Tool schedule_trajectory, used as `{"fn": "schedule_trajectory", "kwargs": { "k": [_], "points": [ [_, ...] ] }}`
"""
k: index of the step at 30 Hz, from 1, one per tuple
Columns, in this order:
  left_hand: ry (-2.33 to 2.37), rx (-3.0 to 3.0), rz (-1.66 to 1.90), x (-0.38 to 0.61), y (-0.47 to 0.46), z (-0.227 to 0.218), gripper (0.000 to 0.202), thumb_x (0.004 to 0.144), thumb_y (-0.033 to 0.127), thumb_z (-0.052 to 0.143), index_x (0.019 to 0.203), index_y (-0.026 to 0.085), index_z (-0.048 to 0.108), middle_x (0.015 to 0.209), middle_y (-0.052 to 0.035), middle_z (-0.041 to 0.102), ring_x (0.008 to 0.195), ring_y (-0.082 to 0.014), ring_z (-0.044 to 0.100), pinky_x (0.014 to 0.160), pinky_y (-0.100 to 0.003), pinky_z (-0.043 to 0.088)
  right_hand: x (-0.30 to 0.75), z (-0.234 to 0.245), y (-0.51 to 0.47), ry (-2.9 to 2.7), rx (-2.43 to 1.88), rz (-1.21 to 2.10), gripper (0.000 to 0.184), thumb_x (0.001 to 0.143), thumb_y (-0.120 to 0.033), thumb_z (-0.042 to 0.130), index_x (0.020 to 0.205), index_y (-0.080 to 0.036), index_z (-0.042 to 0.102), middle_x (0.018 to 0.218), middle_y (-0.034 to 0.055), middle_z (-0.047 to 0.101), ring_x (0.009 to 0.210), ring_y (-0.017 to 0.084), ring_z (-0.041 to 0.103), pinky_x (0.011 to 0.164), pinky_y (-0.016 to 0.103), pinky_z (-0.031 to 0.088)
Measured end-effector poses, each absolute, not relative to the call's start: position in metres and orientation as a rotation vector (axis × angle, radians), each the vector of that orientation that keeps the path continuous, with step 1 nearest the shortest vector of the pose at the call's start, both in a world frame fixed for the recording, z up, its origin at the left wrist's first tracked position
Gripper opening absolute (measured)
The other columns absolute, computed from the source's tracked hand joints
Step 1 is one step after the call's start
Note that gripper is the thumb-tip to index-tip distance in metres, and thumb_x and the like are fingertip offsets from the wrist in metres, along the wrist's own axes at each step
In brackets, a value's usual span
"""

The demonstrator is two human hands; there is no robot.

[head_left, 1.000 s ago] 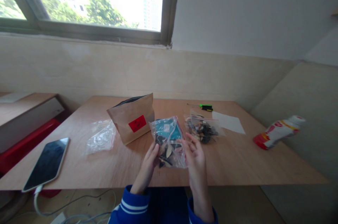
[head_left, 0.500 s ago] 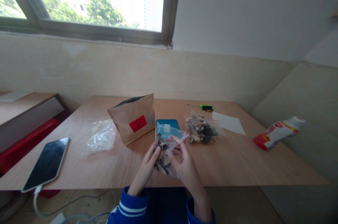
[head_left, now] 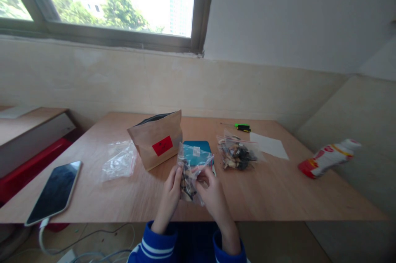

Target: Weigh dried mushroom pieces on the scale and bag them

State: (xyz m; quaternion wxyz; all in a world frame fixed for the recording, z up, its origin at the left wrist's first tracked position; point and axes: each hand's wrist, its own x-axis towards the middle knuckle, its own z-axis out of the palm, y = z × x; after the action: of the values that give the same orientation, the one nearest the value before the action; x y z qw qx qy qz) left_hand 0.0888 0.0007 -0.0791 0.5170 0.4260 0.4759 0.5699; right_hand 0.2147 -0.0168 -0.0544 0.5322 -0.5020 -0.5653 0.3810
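Note:
A clear plastic zip bag (head_left: 189,190) with dark and tan dried pieces in it is held up over the front of the table. My left hand (head_left: 171,186) grips its left side, thumb towards me. On the other side, my right hand (head_left: 210,190) pinches the bag's right part near the upper edge, fingers bent. Behind the bag lies a flat blue box (head_left: 204,147) with a small white label. A second zip bag of similar dried pieces (head_left: 237,155) rests to the right. To the left stands a brown paper pouch (head_left: 144,141) with a red label, its top open.
Crumpled clear plastic bags (head_left: 119,159) and a phone (head_left: 55,193) on a cable are at the left. Screwdrivers (head_left: 242,127) and a white paper sheet (head_left: 269,145) lie at the back right. A red-and-white bottle (head_left: 328,157) stands near the right edge.
Both hands and the bag have shifted slightly left. My right hand's fingers have drawn in closer to the bag's upper part.

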Motion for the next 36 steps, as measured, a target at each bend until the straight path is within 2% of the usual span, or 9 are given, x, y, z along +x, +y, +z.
{"fn": "schedule_trajectory", "kwargs": {
  "k": [3, 6, 12, 16, 20, 25, 32, 36],
  "points": [
    [1.194, 0.907, 1.392, 0.087, 0.003, -0.08, 0.039, 0.077, 0.054, 0.063, 0.094, 0.02, 0.067, 0.1, -0.0059, 0.071, 0.106, -0.0235, 0.061, 0.093, -0.031, 0.045, 0.213, -0.045, -0.012, -1.333, -1.184, 0.853, 0.007, 0.079, -0.023, 0.062, 0.085, -0.019, 0.066, 0.082, 0.0032, 0.072, 0.077, 0.017, 0.069, 0.072, 0.027, 0.055],
    [1.162, 0.753, 1.419, 0.087, 0.004, -0.083, 0.048, 0.078, 0.057, 0.06, 0.104, 0.018, 0.066, 0.112, -0.0085, 0.07, 0.111, -0.0241, 0.06, 0.093, -0.032, 0.046, 0.217, -0.03, -0.005, -1.357, -1.141, 0.808, 0.009, 0.081, -0.024, 0.063, 0.086, -0.019, 0.069, 0.086, 0.0036, 0.073, 0.081, 0.018, 0.069, 0.075, 0.028, 0.055],
    [0.985, 0.502, 1.365, 0.089, 0.0, -0.084, 0.064, 0.078, 0.064, 0.056, 0.125, 0.021, 0.057, 0.114, -0.0088, 0.07, 0.092, -0.0227, 0.069, 0.069, -0.03, 0.053, 0.236, 0.022, 0.022, -1.412, -1.02, 0.775, 0.009, 0.078, -0.025, 0.068, 0.084, -0.02, 0.072, 0.087, 0.0035, 0.074, 0.083, 0.018, 0.07, 0.079, 0.031, 0.056],
    [1.008, 0.469, 1.384, 0.093, -0.002, -0.083, 0.066, 0.073, 0.065, 0.061, 0.12, 0.019, 0.061, 0.115, -0.009, 0.07, 0.1, -0.0244, 0.067, 0.073, -0.03, 0.054, 0.224, 0.069, 0.054, -1.4, -0.847, 0.692, 0.01, 0.076, -0.026, 0.07, 0.084, -0.02, 0.069, 0.087, 0.0021, 0.074, 0.084, 0.018, 0.069, 0.081, 0.033, 0.056],
    [0.996, 0.464, 1.394, 0.094, 0.001, -0.089, 0.066, 0.074, 0.063, 0.061, 0.121, 0.018, 0.06, 0.12, -0.0102, 0.067, 0.111, -0.0267, 0.063, 0.084, -0.035, 0.053, 0.189, 0.094, 0.096, -1.665, -0.69, 0.634, 0.012, 0.079, -0.014, 0.06, 0.084, -0.021, 0.068, 0.088, -0.0001, 0.072, 0.086, 0.014, 0.068, 0.083, 0.029, 0.055],
    [1.043, 0.561, 1.4, 0.086, 0.008, -0.113, 0.055, 0.077, 0.06, 0.059, 0.116, 0.022, 0.062, 0.117, -0.008, 0.069, 0.114, -0.0264, 0.061, 0.091, -0.038, 0.051, 0.159, 0.093, 0.137, -1.917, -0.629, 0.524, 0.03, 0.078, -0.002, 0.045, 0.084, -0.021, 0.067, 0.088, -0.0014, 0.071, 0.087, 0.012, 0.066, 0.084, 0.026, 0.052],
    [1.05, 0.648, 1.387, 0.077, 0.014, -0.13, 0.051, 0.076, 0.059, 0.061, 0.112, 0.024, 0.064, 0.107, -0.0071, 0.072, 0.114, -0.0267, 0.061, 0.092, -0.04, 0.051, 0.153, 0.073, 0.148, -2.034, -0.645, 0.479, 0.034, 0.078, -0.001, 0.041, 0.086, -0.019, 0.069, 0.09, -0.0004, 0.072, 0.089, 0.013, 0.067, 0.081, 0.025, 0.05],
    [1.068, 0.632, 1.356, 0.076, 0.013, -0.134, 0.052, 0.076, 0.059, 0.061, 0.114, 0.024, 0.063, 0.107, -0.0079, 0.072, 0.115, -0.0279, 0.061, 0.09, -0.041, 0.051, 0.156, 0.07, 0.145, -2.043, -0.655, 0.493, 0.027, 0.082, -0.007, 0.049, 0.09, -0.02, 0.07, 0.094, -0.0004, 0.074, 0.094, 0.014, 0.068, 0.085, 0.027, 0.05]
  ]
}}
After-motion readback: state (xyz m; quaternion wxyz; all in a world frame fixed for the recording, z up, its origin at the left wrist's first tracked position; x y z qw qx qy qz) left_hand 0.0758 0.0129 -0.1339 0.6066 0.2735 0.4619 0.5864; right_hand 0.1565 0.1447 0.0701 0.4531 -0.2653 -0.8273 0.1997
